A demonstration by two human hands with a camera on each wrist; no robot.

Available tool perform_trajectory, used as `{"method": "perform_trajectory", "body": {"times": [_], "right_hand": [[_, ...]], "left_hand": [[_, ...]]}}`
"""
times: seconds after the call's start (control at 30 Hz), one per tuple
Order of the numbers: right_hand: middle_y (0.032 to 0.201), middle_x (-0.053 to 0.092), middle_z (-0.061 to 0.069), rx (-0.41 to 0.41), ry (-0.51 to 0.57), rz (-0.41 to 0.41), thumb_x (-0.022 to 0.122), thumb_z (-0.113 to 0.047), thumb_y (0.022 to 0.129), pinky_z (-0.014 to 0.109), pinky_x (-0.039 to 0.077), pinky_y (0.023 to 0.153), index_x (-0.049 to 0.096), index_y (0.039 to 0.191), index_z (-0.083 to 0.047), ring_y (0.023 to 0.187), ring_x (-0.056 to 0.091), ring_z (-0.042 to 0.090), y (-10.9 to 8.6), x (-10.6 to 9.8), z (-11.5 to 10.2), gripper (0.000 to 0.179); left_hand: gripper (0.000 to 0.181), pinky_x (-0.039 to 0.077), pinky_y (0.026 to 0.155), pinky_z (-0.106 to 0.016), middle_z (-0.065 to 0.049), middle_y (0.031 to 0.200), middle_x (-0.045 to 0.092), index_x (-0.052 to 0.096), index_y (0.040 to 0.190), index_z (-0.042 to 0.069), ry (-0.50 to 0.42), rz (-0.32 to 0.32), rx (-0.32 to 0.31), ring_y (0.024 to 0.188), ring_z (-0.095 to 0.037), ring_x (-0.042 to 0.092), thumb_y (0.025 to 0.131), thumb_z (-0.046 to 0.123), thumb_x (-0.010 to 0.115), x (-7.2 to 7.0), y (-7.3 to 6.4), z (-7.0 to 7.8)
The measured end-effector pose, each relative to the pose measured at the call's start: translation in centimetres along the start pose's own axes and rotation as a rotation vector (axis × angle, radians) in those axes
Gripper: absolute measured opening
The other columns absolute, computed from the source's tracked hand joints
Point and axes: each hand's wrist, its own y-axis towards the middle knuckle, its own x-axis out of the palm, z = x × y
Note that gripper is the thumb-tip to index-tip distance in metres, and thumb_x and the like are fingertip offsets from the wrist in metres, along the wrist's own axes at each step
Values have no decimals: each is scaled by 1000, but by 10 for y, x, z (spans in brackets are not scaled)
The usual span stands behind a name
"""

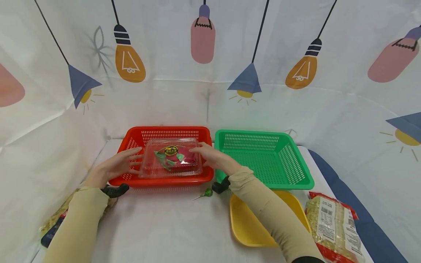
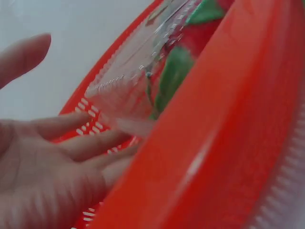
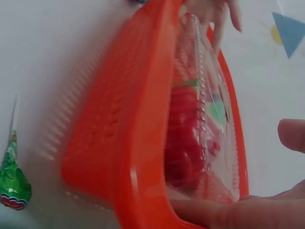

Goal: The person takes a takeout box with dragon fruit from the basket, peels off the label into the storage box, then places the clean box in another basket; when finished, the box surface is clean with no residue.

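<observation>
A clear plastic clamshell box [image 1: 149,160] with a red, green-tipped fruit [image 1: 187,156] inside and a black-and-gold label sits in the red basket [image 1: 161,181]. My left hand [image 1: 115,168] is at the box's left end, its fingers [image 2: 95,143] stretched inside the basket toward the box and the thumb held apart. At the other end is my right hand [image 1: 215,157], with straight fingers [image 3: 205,211] reaching down between box and basket wall. Its thumb [image 3: 291,135] stands off the lid in the right wrist view.
A green basket [image 1: 260,168] stands to the right, with a yellow tray [image 1: 253,226] in front of it. Near the red basket lies a green-wrapped lollipop [image 1: 208,192]. A food bag [image 1: 333,226] lies at the far right; another bag [image 1: 59,215] is partly behind the left sleeve.
</observation>
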Motion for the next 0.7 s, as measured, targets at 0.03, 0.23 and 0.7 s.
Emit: {"method": "perform_trajectory", "body": {"times": [0.03, 0.23, 0.7], "right_hand": [[144, 44, 12, 10, 13, -1, 60, -28, 99, 60, 42, 106, 25, 155, -11, 136, 39, 34, 3, -1, 0, 67], [143, 46, 15, 72, 85, -59, 56, -28, 102, 62, 41, 106, 36, 150, -10, 134, 42, 37, 18, -8, 0, 56], [147, 38, 22, 83, 158, -199, 45, -28, 107, 71, 34, 106, 31, 152, -14, 137, 39, 41, 33, -17, 7, 49]], "left_hand": [[73, 42, 107, -59, -19, 165, 6, -3, 161, 15, -22, -4, -5, 145, -43, 20, 107, 46, 35, -1, 0, 0], [71, 44, 105, -58, -22, 165, 4, 1, 161, 12, -17, -48, -38, 144, -45, 20, 107, 43, 36, -3, 5, 3], [77, 50, 99, -56, -24, 164, 4, -6, 160, 6, 46, -32, -50, 144, -50, 19, 107, 31, 44, -6, 8, -2]]}}
